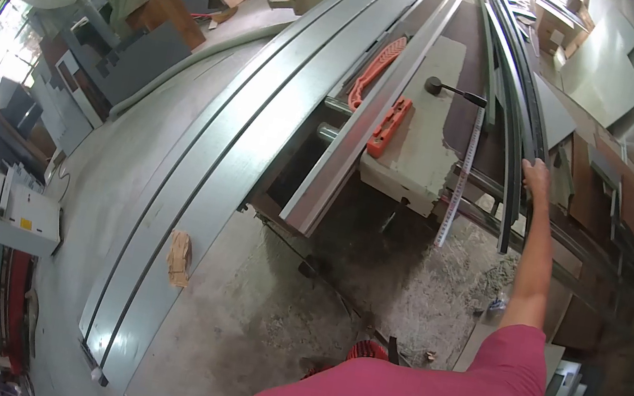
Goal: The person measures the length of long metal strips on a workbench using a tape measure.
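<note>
My right hand (pixel 537 181) is stretched out at the right side, its fingers closed on a long, thin dark profile strip (pixel 532 121) that runs away towards the back. Close beside it on the left lies another dark strip (pixel 510 176), with its near end sticking out over the floor. A white measuring scale (pixel 459 188) hangs past the edge of the machine table, left of these strips. My left hand is outside the view.
On the machine table (pixel 443 60) lie a red push block (pixel 388 128) and a black-knobbed lever (pixel 454 92). An orange push stick (pixel 375 72) rests by the long metal fence (pixel 372 119). Left stands a grooved sliding table (pixel 243 110); board offcuts (pixel 594 194) lean at right.
</note>
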A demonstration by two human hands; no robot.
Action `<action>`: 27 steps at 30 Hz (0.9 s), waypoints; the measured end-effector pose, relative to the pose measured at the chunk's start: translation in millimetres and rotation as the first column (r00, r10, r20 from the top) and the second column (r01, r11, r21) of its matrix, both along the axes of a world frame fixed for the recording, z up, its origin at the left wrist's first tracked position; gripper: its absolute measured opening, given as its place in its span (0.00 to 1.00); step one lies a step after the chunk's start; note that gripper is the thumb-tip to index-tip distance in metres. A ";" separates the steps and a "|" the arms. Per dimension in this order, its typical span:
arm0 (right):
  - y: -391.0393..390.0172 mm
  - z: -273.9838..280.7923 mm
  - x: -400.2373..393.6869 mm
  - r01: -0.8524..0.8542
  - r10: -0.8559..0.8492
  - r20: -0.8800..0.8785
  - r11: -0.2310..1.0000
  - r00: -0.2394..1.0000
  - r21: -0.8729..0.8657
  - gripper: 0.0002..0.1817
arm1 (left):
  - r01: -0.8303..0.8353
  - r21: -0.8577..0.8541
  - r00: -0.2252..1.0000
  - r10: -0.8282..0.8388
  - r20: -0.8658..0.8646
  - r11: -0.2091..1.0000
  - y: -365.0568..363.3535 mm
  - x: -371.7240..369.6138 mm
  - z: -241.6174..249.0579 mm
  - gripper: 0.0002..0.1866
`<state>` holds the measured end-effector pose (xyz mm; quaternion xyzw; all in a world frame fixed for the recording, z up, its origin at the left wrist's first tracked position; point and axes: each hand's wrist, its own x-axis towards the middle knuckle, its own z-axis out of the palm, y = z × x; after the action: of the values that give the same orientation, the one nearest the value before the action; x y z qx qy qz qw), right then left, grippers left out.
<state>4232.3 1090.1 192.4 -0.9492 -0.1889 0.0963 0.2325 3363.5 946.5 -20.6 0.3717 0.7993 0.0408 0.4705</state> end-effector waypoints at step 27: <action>-92.7 -14.2 -719.8 -0.369 0.881 -0.212 0.381 0.423 0.848 0.14 | 0.104 0.812 0.739 -0.591 0.323 0.574 164.0 116.3 296.0 0.26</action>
<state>3512.5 997.3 178.2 -0.5206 -0.4909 0.4247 0.5547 3479.9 1110.5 275.4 0.6587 0.4358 0.3754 0.4850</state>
